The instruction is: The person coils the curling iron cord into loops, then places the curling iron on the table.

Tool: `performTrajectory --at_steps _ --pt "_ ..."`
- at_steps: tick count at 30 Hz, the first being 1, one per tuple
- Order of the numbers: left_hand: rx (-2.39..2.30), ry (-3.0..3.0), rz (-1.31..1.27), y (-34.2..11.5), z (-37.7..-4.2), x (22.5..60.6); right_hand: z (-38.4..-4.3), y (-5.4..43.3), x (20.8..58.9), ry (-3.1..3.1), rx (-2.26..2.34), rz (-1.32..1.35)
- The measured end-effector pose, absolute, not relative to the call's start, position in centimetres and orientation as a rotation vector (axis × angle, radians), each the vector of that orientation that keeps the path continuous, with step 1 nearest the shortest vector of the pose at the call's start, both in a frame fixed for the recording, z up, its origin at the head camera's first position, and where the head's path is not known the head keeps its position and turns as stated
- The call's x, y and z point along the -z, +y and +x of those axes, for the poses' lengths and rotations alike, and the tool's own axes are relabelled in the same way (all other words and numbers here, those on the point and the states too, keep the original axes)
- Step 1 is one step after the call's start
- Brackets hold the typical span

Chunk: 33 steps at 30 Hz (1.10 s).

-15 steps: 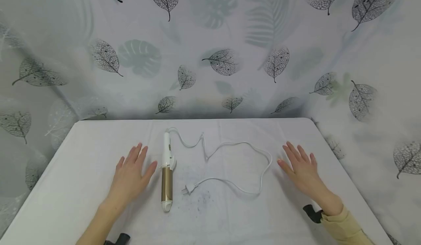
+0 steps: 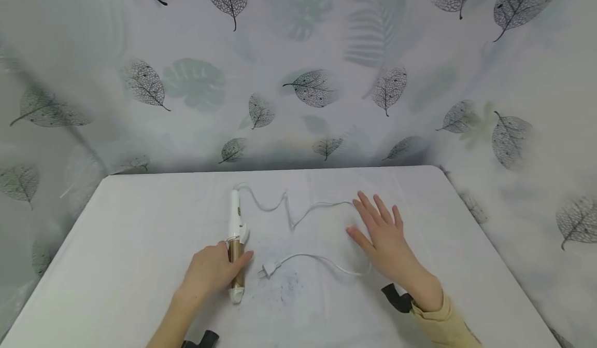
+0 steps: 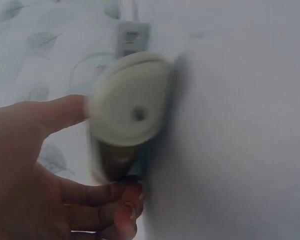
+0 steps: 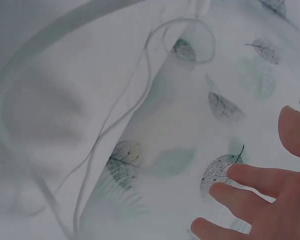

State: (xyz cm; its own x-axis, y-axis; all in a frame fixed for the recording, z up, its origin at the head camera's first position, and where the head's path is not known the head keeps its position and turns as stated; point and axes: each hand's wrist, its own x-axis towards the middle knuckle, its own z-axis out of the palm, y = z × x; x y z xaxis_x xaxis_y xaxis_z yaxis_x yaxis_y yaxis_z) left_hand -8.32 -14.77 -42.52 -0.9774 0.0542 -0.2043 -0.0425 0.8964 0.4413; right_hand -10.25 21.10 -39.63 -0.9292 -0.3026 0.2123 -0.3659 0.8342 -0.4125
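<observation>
A curling iron (image 2: 235,218) with a white handle and gold barrel lies lengthwise on the white table (image 2: 140,223). My left hand (image 2: 219,267) grips the gold barrel near its tip. In the left wrist view the round white tip (image 3: 127,100) sits between the thumb and the curled fingers (image 3: 115,200). The white cord (image 2: 298,216) runs from the handle in a loop to the plug (image 2: 266,270). My right hand (image 2: 380,231) is flat with spread fingers over the right side of that loop. The cord (image 4: 115,120) appears ahead of its straight fingers (image 4: 250,192) in the right wrist view.
A leaf-printed curtain (image 2: 308,78) hangs behind and beside the table. The table's back edge (image 2: 280,169) meets the curtain. Faint dark specks (image 2: 289,286) mark the cloth near the plug.
My left hand moved right and toward me and closed round the gold barrel. My right hand slid left from the table's right side to lie over the cord loop.
</observation>
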Motion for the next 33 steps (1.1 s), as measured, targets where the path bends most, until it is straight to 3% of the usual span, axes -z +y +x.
performTrajectory --at_steps 15,33 --pt "-0.745 2.891 -0.024 -14.9 -8.3 43.5 -9.6 15.1 36.0 -2.906 -0.696 0.734" --pt "-0.989 2.880 0.099 -14.8 -8.3 41.6 -10.3 14.4 36.5 -2.699 -1.020 0.739"
